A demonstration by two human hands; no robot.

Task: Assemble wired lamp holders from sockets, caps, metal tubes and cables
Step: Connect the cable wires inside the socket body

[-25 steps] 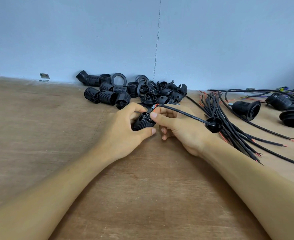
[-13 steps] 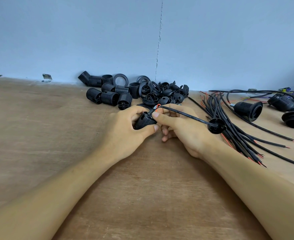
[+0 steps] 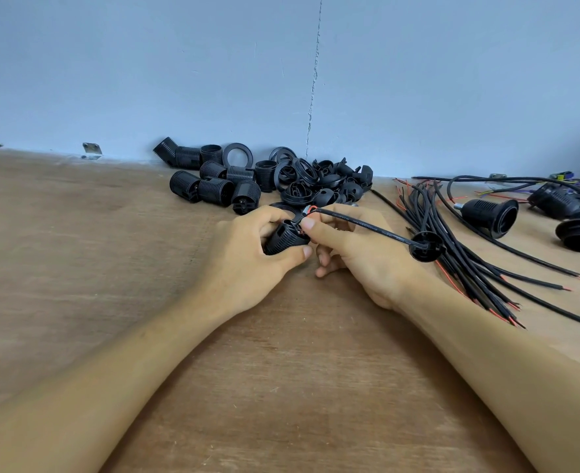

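Hardly anything has shifted: left hand still wraps the socket low over the table, steadying it, while right hand pinches the cable end at its top, probably seating wires; cap waits threaded further along

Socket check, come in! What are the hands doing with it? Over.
Left hand grips the socket. Right hand pinches the cable end at the socket's top. Cap threaded on the cable, apart from socket. Spare cables lie to the right.
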